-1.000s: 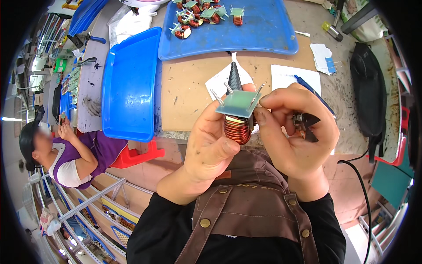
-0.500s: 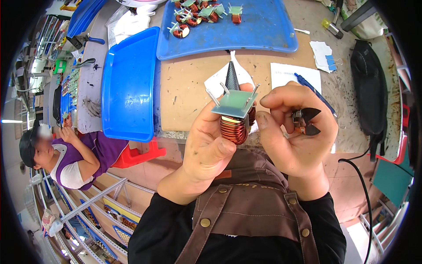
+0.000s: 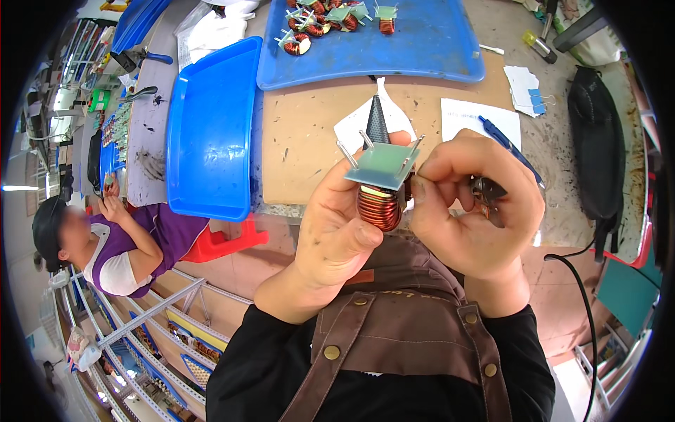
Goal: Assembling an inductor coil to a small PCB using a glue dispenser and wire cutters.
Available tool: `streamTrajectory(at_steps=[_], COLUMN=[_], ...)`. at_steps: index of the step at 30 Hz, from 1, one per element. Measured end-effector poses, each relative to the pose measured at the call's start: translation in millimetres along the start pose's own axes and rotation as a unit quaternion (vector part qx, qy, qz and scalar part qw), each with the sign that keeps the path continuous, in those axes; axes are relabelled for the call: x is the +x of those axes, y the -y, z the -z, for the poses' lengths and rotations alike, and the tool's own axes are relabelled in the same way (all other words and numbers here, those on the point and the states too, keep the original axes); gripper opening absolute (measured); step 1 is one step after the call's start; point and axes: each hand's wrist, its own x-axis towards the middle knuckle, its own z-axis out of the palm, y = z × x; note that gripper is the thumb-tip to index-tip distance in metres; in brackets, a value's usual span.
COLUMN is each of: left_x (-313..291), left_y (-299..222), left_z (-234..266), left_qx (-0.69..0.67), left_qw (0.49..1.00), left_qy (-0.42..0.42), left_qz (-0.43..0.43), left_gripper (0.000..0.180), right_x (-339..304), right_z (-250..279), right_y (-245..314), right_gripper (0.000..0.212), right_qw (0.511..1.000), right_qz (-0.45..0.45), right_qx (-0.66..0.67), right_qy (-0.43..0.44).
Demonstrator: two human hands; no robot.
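Observation:
A copper-wound coil (image 3: 380, 209) with a square green board (image 3: 380, 166) on top is held in the fingers of my left hand (image 3: 335, 232). Metal pins stick up from the board's corners. My right hand (image 3: 478, 204) is closed beside the coil, thumb and forefinger pinched together at its right side. Whether a wire lies in that pinch is hidden. Tucked in the same hand, dark pliers (image 3: 486, 190) show their jaws past the curled fingers; their handles are out of sight. Beyond the coil, a dark textured cone (image 3: 377, 119) lies on white paper (image 3: 351, 129).
A blue tray (image 3: 436, 60) at the back holds several similar coils. To the left is a blue bin (image 3: 211, 133). On the right lie a blue pen (image 3: 510, 148) on paper, a black pouch (image 3: 594, 141) and a screwdriver (image 3: 538, 46). A co-worker (image 3: 126, 243) sits at the left.
My right thumb and forefinger have come together at the coil's right side. The pliers' jaws have turned in my palm. The whole view has shifted slightly.

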Motion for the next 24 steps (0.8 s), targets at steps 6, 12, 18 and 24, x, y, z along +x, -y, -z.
streamTrajectory(at_steps=[6, 12, 18, 24], left_x=[1, 2, 2, 2], left_y=[1, 0, 0, -3], left_z=[4, 1, 2, -7], left_qx=[-0.006, 0.045, -0.030, 0.009], left_qw=[1.000, 0.998, 0.999, 0.999], left_qy=[-0.012, -0.045, -0.012, -0.037], left_qz=[-0.014, 0.000, -0.026, -0.016], left_gripper=[0.076, 0.087, 0.079, 0.078], right_x=[-9, -15, -21, -21], right_z=[10, 12, 13, 4], right_y=[0, 3, 2, 5], right_gripper=[0.024, 0.035, 0.033, 0.025], right_qw=[0.992, 0.992, 0.993, 0.991], right_qz=[-0.112, -0.068, -0.007, -0.066], right_qx=[0.037, -0.085, -0.106, -0.086], right_qy=[0.034, 0.059, 0.059, 0.081])
